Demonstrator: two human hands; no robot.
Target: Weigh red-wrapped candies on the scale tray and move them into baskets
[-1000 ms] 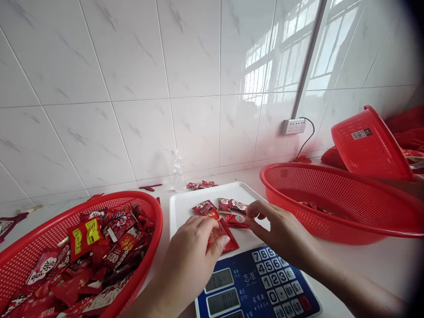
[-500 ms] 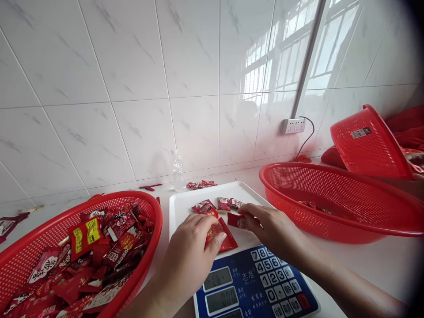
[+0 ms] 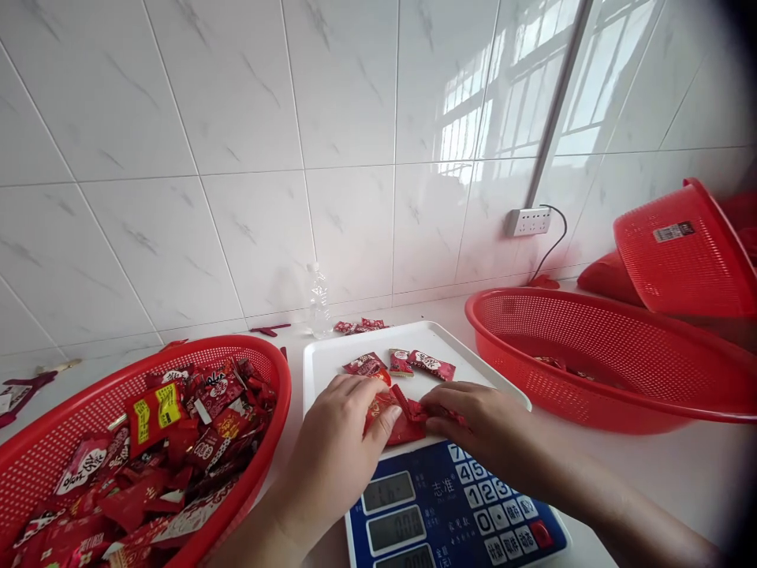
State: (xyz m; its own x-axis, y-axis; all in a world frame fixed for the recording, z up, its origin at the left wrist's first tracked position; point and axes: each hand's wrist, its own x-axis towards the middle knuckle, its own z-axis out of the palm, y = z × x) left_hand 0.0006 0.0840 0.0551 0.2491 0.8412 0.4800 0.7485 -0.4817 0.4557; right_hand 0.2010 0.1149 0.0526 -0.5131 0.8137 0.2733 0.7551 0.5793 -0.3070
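My left hand is closed over a larger red packet, thumb on its near side, at the front of the white tray of a weighing scale. In my right hand a small dark-red wrapped packet is pinched, its end resting against the larger one. Part of each packet is hidden by the fingers. Behind my hands, small wrapped snack packets lie on the tray, one of them a longer pink-red packet. The scale's blue keypad panel lies below.
To the left stands a red mesh basket heaped with wrapped packets. A second red basket on the right holds a few packets, with another tilted basket beyond it. A clear plastic bottle stands near the wall, under a power strip.
My right hand has moved toward me and slightly left, drawing the small packet against the larger one. The longer packet behind is now uncovered. My left hand has barely moved.
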